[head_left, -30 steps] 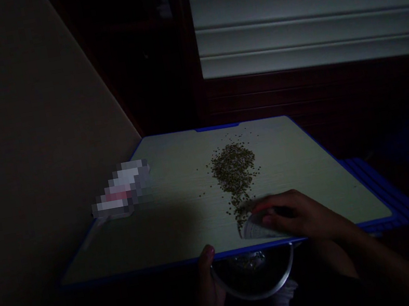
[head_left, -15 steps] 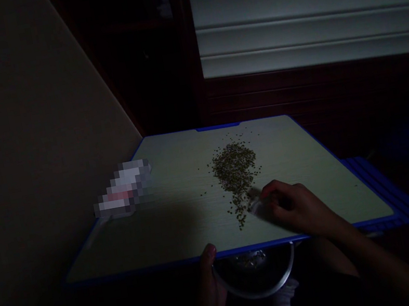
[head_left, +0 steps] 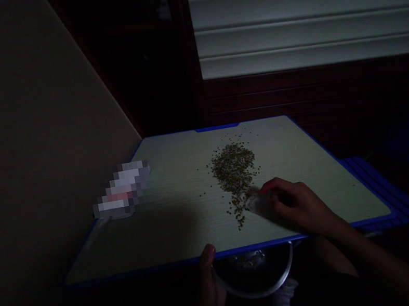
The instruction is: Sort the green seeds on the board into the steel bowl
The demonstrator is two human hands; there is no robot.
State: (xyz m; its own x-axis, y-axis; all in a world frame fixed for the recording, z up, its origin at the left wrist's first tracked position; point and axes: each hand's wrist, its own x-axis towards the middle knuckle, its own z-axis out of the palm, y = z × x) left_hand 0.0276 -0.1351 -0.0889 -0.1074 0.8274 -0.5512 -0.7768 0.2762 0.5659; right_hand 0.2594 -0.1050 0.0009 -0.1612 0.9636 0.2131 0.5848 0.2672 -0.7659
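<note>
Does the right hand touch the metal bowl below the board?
No, the right hand holds a folded white paper on the pale board beside the small seeds, above the metal bowl.

And here's the tabletop, pale wood-grain with a bright blue rim, under dim light! Just right of centre sits a loose heap of small greenish-brown seeds, trailing toward the near edge, with strays scattered all around. Right at that trail, a folded white paper; over by the left edge, a pink-and-white object, too blurred to make out!
</note>
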